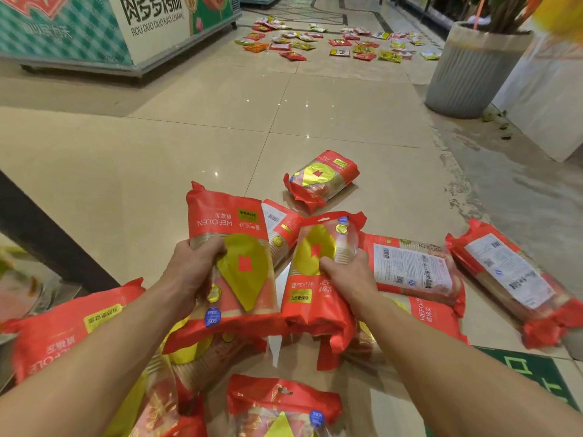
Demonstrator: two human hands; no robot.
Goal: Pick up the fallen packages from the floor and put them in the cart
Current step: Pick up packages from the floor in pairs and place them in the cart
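Red packages (235, 247), long axes forward.

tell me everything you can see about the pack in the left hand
The red pack is a long plastic-film bag with gathered, crimped ends, white WEFOLEN lettering that reads upside down from here, a green label, a large yellow patch with a red mark, a gold seal and a blue round sticker. A clear band shows a ribbed stack inside. It is held up on end above the other packs, and the left hand grips its left edge.
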